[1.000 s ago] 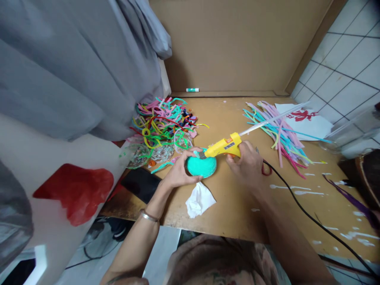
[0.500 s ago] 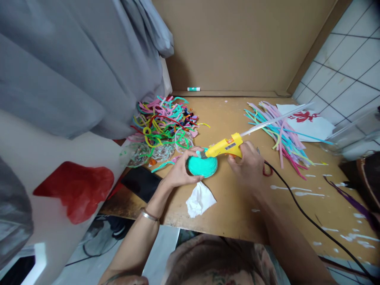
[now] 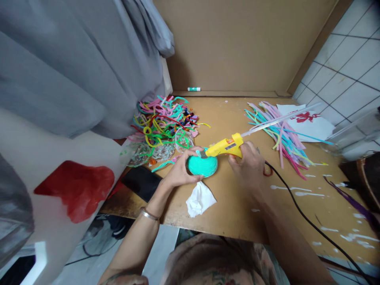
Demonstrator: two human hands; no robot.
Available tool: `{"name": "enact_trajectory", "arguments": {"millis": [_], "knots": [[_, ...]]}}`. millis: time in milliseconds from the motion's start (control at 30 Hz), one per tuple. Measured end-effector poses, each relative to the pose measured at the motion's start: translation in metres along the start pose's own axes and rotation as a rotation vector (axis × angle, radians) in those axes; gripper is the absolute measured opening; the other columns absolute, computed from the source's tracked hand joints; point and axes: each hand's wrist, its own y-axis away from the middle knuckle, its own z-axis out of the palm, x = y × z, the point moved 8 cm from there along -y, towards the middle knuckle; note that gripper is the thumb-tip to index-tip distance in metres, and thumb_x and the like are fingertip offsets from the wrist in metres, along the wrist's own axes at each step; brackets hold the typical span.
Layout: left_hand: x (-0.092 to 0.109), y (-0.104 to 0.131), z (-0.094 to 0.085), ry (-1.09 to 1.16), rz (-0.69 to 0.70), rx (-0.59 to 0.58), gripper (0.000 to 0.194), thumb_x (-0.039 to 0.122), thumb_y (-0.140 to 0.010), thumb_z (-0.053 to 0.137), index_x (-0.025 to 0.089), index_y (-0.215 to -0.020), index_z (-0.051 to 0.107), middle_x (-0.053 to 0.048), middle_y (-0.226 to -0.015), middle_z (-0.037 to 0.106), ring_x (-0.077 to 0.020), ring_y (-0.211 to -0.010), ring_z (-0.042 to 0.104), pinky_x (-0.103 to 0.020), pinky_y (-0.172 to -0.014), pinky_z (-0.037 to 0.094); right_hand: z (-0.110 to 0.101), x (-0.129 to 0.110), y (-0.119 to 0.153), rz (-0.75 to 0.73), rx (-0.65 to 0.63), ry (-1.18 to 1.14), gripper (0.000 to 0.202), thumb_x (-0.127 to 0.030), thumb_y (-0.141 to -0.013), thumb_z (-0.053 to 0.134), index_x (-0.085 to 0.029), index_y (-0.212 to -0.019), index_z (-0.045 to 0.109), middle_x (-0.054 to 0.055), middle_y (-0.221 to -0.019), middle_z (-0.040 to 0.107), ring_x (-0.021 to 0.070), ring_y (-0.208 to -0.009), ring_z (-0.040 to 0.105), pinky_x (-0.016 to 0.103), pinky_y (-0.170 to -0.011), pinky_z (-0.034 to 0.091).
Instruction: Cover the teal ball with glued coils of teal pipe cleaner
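My left hand is curled around the left side of a round turquoise piece that looks wound from fuzzy pipe cleaner. A short turquoise end sticks up near my fingers. My right hand grips a yellow hot glue gun by its handle, with a long clear glue stick out of its back. The gun's nozzle is at the top of the turquoise piece; whether it touches cannot be made out. Just below lies a crumpled white tissue.
Tangled pipe cleaner scraps heap at the back left, by a black phone-like slab. Straight pipe cleaners lie at right on white paper. A black cord runs off right. A glue-stick tube sits at the back.
Both hands, the glue gun and the turquoise piece stay nearly in place. The back end of the clear glue stick has shifted slightly to the right.
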Motion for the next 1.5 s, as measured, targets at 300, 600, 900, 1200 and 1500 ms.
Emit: {"name": "enact_trajectory", "arguments": {"millis": [300,600,900,1200,1500], "knots": [[-0.0001,0.0011,-0.0004,0.013,0.022,0.003,0.059,0.031,-0.069,0.082,0.022,-0.116,0.047,-0.015,-0.137,0.057,-0.0317,-0.133,0.053,-0.053,-0.110,0.042,-0.0008,-0.0014,-0.0003,-0.017,-0.006,-0.016,0.008,-0.020,-0.080,0.054,-0.024,-0.084,0.049,0.002,-0.077,0.056,0.0204,-0.069,0.051,0.030,-0.060,0.035],[-0.0010,0.0013,-0.0003,0.031,0.003,0.003,0.062,0.028,-0.067,0.084,0.022,-0.115,0.046,-0.017,-0.138,0.055,-0.0330,-0.134,0.052,-0.053,-0.109,0.040,-0.0013,0.0027,-0.0007,0.012,-0.040,-0.004,0.009,-0.018,-0.078,0.053,-0.024,-0.082,0.048,0.002,-0.076,0.054,0.0203,-0.069,0.050,0.031,-0.060,0.034],[-0.0004,0.0011,0.0004,0.002,-0.008,-0.003,0.060,0.029,-0.068,0.083,0.022,-0.115,0.046,-0.016,-0.138,0.056,-0.0319,-0.133,0.054,-0.053,-0.109,0.041,-0.0004,0.0014,-0.0013,0.035,-0.057,-0.019,0.007,-0.020,-0.079,0.053,-0.024,-0.080,0.048,0.003,-0.076,0.055,0.0206,-0.070,0.051,0.031,-0.062,0.035],[0.0022,0.0007,0.0003,0.018,0.028,-0.004,0.058,0.029,-0.069,0.082,0.022,-0.114,0.046,-0.016,-0.138,0.056,-0.0312,-0.132,0.055,-0.052,-0.108,0.042,-0.0017,0.0003,-0.0014,0.027,-0.044,-0.021,0.005,-0.021,-0.080,0.053,-0.024,-0.081,0.049,0.003,-0.077,0.057,0.0209,-0.070,0.052,0.030,-0.061,0.036],[-0.0004,0.0004,0.0006,0.028,0.000,-0.002,0.060,0.029,-0.068,0.082,0.022,-0.116,0.046,-0.016,-0.139,0.056,-0.0321,-0.132,0.054,-0.053,-0.108,0.041,-0.0011,0.0022,-0.0005,0.018,-0.051,-0.015,0.007,-0.019,-0.078,0.052,-0.024,-0.083,0.049,0.003,-0.076,0.056,0.0213,-0.070,0.051,0.031,-0.061,0.035]]}}
